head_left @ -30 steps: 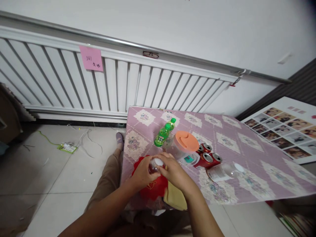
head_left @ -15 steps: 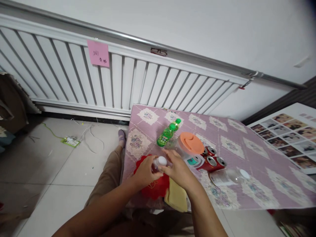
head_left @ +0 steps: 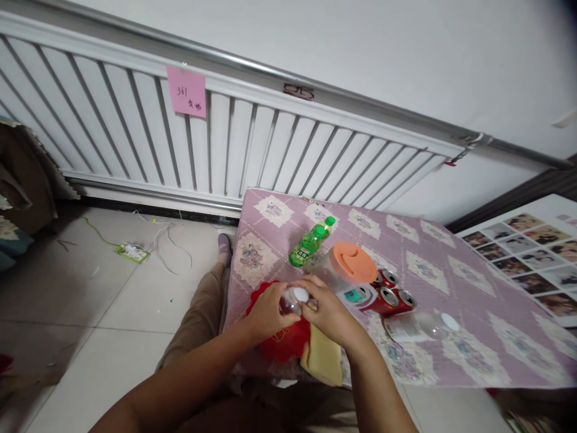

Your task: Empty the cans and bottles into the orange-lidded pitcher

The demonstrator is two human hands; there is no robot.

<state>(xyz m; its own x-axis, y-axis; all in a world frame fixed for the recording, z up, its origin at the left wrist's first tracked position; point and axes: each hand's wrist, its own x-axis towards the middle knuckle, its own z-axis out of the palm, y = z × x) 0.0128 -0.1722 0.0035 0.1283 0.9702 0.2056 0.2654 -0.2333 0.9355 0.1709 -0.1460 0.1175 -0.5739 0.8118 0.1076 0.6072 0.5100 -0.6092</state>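
A: Two hands logged, both at near left corner of table [head_left: 451,282]. Held between them: one small clear bottle [head_left: 288,304], white cap [head_left: 300,294], over red cloth [head_left: 282,340].

B: Handling notes?

A: Judged light, thin-walled plastic; likely to dent under a hard squeeze, smooth and a little slippery. Best grip points: around the body for support, fingertips on the cap's rim for turning.

B: Left hand [head_left: 265,313]?

A: Curled around bottle body from the left, fingers closed on it, thumb near the neck.

B: Right hand [head_left: 327,310]?

A: Fingers pinched together at the cap, thumb and forefinger touching it; palm above yellow cloth [head_left: 321,361]. Hands nearly touching, bottle clamped between.

B: Other items, placed relative to bottle?

A: Green bottle [head_left: 311,243], lying tilted, beyond and slightly right. Clear jar with orange lid [head_left: 351,263], just right. Red cans [head_left: 390,294], cluster, right of jar. Second clear bottle [head_left: 417,325], on its side, white cap, further right, well apart. Yellow cloth just beside red cloth, near edge, below right.

B: Off-table?

A: White radiator [head_left: 225,144] behind, pink note [head_left: 187,91] stuck on it. Power strip [head_left: 131,252] on floor tiles, far left. Photo sheet [head_left: 536,252], far right. One leg in tan trousers below, left of table edge.
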